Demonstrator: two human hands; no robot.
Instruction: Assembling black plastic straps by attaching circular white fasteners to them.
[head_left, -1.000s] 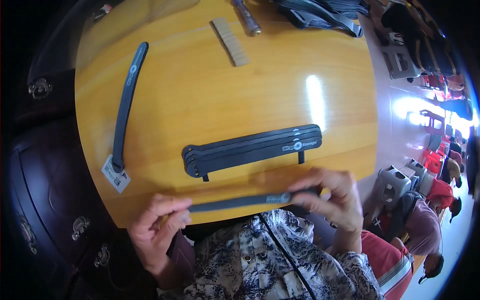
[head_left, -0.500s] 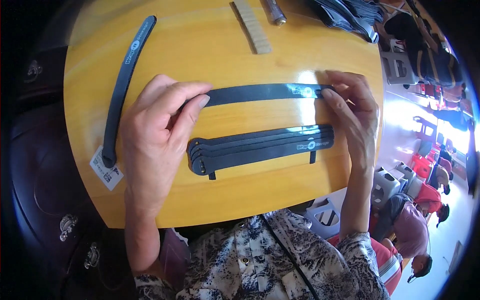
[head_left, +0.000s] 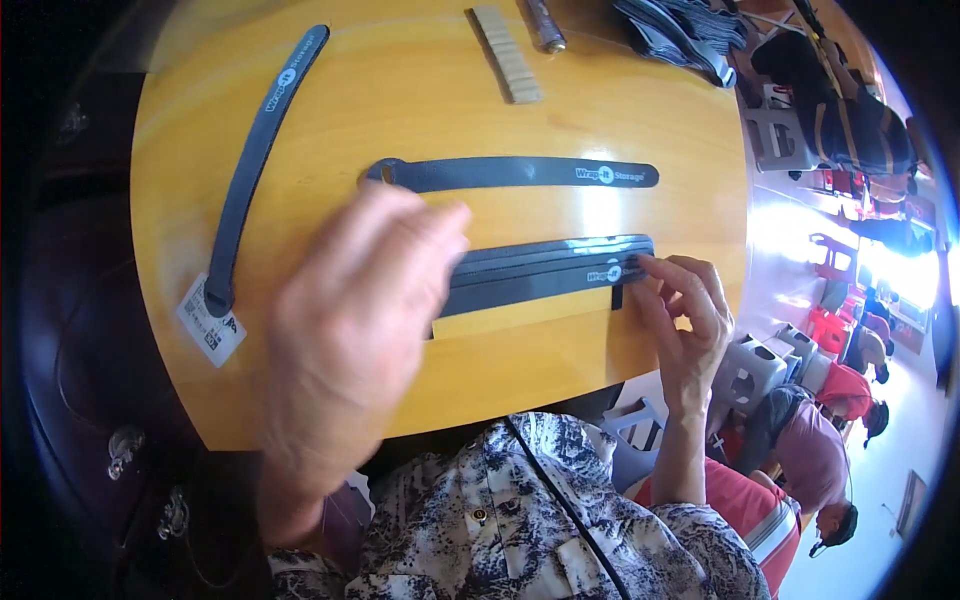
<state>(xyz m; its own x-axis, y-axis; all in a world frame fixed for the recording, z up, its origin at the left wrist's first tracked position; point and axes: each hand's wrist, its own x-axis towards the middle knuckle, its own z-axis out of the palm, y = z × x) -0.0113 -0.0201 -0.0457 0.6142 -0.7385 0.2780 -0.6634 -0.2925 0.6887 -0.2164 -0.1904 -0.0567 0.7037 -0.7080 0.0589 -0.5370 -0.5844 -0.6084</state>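
Note:
A single dark grey strap with a slotted, rounded end lies flat across the table. Nearer to me is a stack of the same straps, its left end hidden behind my left hand. That hand is smeared by motion above the stack, and its grip cannot be made out. At the stack's right end, the thumb and forefinger of my right hand pinch the tip of a strap. A short black tab sticks out under the stack near those fingers.
On the left, another strap lies slantwise, its slotted end on a white label. Along the far side are a ridged tan strip, a dark tube-like object and a heap of straps. People and stools stand beyond the right edge.
Both hands have let go of the single strap, which now lies flat. My right hand has come nearer, onto the stack's right end; my left has swung over its left end.

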